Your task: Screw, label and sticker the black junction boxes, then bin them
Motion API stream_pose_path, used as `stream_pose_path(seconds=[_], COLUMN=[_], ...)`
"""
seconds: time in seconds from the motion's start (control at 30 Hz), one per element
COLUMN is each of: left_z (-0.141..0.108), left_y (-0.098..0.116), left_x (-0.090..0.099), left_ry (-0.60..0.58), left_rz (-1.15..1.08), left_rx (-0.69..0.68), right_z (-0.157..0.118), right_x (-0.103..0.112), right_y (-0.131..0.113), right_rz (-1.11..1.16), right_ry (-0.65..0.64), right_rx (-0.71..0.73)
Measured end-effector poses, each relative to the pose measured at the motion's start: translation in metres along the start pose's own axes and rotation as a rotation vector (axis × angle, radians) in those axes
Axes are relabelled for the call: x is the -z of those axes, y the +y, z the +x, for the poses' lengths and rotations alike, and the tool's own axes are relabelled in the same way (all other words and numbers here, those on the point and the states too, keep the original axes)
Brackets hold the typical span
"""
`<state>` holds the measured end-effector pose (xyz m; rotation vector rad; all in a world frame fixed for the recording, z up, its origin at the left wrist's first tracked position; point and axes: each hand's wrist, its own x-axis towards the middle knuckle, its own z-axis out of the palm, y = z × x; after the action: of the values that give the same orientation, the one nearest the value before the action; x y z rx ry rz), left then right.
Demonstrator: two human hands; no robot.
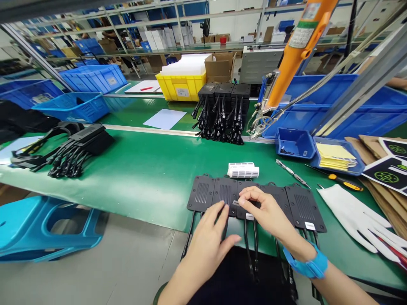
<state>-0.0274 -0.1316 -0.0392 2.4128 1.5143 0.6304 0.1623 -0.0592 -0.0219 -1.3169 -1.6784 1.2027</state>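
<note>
A row of several flat black electronic boxes with ribbed tops lies along the bench's front edge, cables hanging down. My right hand, in a blue wristband, pinches a small label between thumb and index finger, above the boxes near the middle. My left hand is held over the second box from the left, fingers stretched and thumb apart, with nothing in it. White stickers show on the middle box and on the rightmost box. Behind the row lies a roll of printed labels.
Right of the row are a pen, a screwdriver, white gloves and a small blue bin. An orange power screwdriver hangs above. Stacked cabled boxes stand behind; more lie left. A blue stool stands at left.
</note>
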Motion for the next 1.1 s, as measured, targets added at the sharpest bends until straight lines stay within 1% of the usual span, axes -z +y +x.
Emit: stream_pose_path(seconds=[0.07, 0.17, 0.27, 0.37, 0.5, 0.8, 1.1], left_z=[-0.008, -0.017, -0.021, -0.022, -0.024, -0.025, -0.023], left_y=[-0.013, -0.025, -0.029, -0.031, -0.035, -0.035, -0.032], left_x=[0.004, 0.001, -0.004, -0.005, -0.004, -0.006, -0.005], left_ry=[0.054, 0.057, 0.059, 0.068, 0.063, 0.051, -0.013], left_rz=[0.016, 0.029, 0.045, 0.007, -0.043, -0.015, 0.027], left_rx=[0.034, -0.005, -0.066, -0.084, -0.088, -0.109, -0.081], right_z=[0.002, 0.001, -0.001, -0.002, -0.001, -0.001, -0.002], right_x=[-0.01, -0.024, -0.034, -0.04, -0.045, -0.047, -0.047], right_y=[0.002, 0.006, 0.008, 0.008, 0.008, 0.008, 0.01], right_rz=[-0.058, -0.223, -0.371, -0.437, -0.485, -0.497, -0.489], right_ry=[-0.009, -0.025, -0.017, 0.007, 0.022, 0.045, 0.062], right_rx=[-0.01, -0.006, 0.021, 0.031, 0.028, 0.03, 0.06])
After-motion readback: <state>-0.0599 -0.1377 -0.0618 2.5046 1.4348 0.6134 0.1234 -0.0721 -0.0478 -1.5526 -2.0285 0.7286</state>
